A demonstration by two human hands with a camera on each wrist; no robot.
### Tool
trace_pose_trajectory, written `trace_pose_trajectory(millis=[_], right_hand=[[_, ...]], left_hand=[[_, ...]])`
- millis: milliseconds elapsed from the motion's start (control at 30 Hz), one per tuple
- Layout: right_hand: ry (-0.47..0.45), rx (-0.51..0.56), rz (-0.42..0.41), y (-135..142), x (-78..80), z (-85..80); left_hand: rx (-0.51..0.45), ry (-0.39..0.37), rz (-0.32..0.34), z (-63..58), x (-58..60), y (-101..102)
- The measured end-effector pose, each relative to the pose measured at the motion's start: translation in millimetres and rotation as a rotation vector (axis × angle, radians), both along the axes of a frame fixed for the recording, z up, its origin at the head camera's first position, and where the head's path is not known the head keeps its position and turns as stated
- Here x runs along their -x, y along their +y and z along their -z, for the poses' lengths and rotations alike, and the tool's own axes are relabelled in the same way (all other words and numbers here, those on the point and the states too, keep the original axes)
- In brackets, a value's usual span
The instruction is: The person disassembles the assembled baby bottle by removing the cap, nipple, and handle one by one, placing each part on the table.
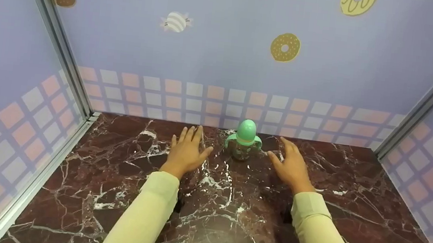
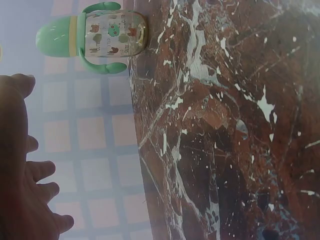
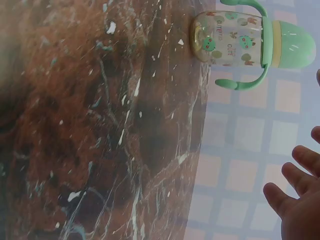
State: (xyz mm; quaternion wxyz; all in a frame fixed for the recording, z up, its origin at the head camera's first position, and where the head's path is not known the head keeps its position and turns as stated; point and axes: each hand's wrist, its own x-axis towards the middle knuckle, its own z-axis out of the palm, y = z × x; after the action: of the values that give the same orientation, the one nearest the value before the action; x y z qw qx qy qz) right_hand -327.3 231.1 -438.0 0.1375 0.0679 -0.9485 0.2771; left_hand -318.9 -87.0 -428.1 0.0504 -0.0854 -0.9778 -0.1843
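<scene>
A baby bottle (image 1: 242, 150) stands upright toward the back of the marble table. It has a green domed cap (image 1: 247, 130), two green side handles and a clear body printed with small animals and the word "CUTE". My left hand (image 1: 187, 154) is to the left of the bottle, fingers spread and apart from it. On the other side, my right hand (image 1: 292, 167) reaches forward with its fingers loosely extended, also apart from the bottle. Both wrist views show the bottle sideways, with the left fingers (image 2: 42, 170) and right fingers (image 3: 295, 180) holding nothing.
The dark red marble tabletop (image 1: 221, 226) has white veins. A lilac back wall (image 1: 223, 58) with pink and white squares rises right behind the table. Side panels with metal corner posts (image 1: 60, 36) stand to the left and right.
</scene>
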Motion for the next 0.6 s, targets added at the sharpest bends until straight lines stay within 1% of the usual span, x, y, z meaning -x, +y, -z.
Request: trace_pose_trajectory(millis=[133, 400, 600], right_hand=[[0.005, 0.027, -0.01, -4.8, 3.8, -0.2], [-0.001, 0.054, -0.024, -15.0, 8.5, 0.0], [0.031, 0.083, -0.032, -19.1, 14.2, -0.7]], left_hand=[[-0.007, -0.002, -0.004, 1.9, -0.2, 2.3], [-0.058, -0.018, 0.007, 4.1, -1.6, 6.7], [-0.06, -0.02, 0.019, 3.6, -1.0, 12.0]])
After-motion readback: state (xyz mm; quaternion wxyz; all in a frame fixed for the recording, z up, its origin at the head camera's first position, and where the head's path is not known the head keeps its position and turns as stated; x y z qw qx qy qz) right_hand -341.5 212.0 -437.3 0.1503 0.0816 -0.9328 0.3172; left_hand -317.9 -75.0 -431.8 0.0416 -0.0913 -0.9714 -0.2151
